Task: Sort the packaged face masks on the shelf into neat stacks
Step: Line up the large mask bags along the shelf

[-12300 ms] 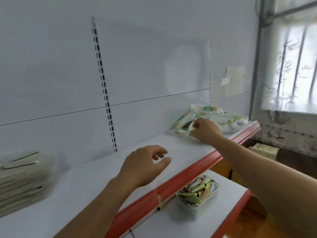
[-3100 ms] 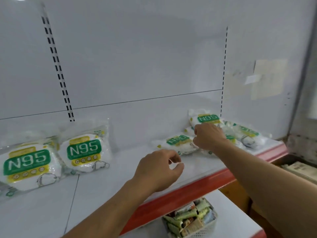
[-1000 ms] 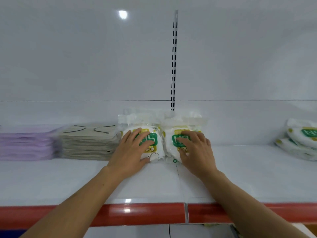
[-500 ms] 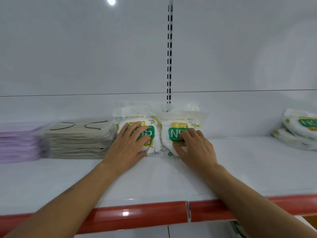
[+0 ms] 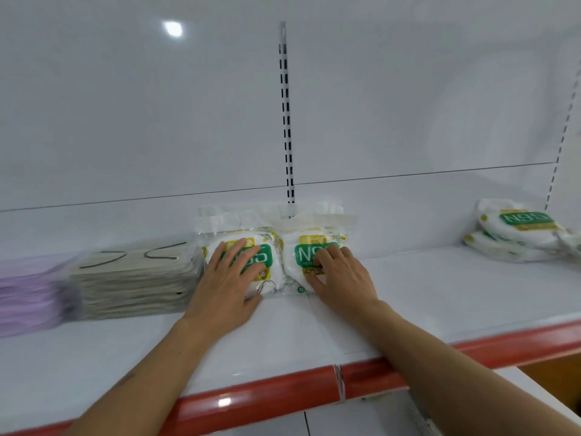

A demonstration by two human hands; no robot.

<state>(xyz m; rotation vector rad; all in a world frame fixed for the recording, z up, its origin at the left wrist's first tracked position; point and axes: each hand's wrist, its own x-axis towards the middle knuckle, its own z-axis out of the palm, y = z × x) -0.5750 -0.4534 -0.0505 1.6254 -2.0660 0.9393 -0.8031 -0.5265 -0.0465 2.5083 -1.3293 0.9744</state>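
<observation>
On my feed I saw the left hand (image 5: 226,284) lying flat, fingers spread wide, on the left N95 pack (image 5: 265,258) and the right hand (image 5: 341,278), fingers slightly bent, pressing the right N95 pack (image 5: 302,254), the 2 packs touching at the far middle of the shelf (image 5: 440,294), just right of the beige mask stack (image 5: 135,278).

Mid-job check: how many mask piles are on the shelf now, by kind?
N95 piles: 3 (left pile under the left hand, middle pile under the right hand, loose pile far right)
Beige stack: 1
Purple stack: 1
Total: 5
</observation>
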